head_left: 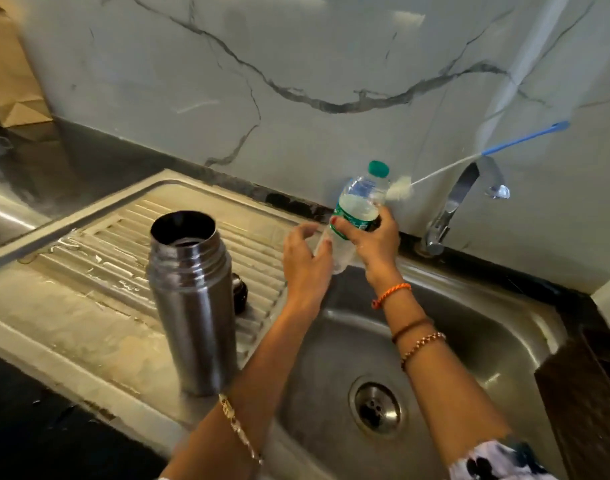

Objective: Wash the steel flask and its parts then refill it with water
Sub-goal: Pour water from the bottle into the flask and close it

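Right hand [372,237] grips the capped plastic water bottle [357,209] at its green label, above the sink [469,341] rim. Left hand [305,261], fingers relaxed, touches the bottle's lower end. The steel flask [192,299] stands upright and uncapped on the wet drainboard [88,258], left of both hands.

Upright flask [193,303] beside open sink basin [469,327]

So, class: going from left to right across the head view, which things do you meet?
Paper bag → steel flask → left hand → plastic water bottle → tap → blue handle of the bottle brush.
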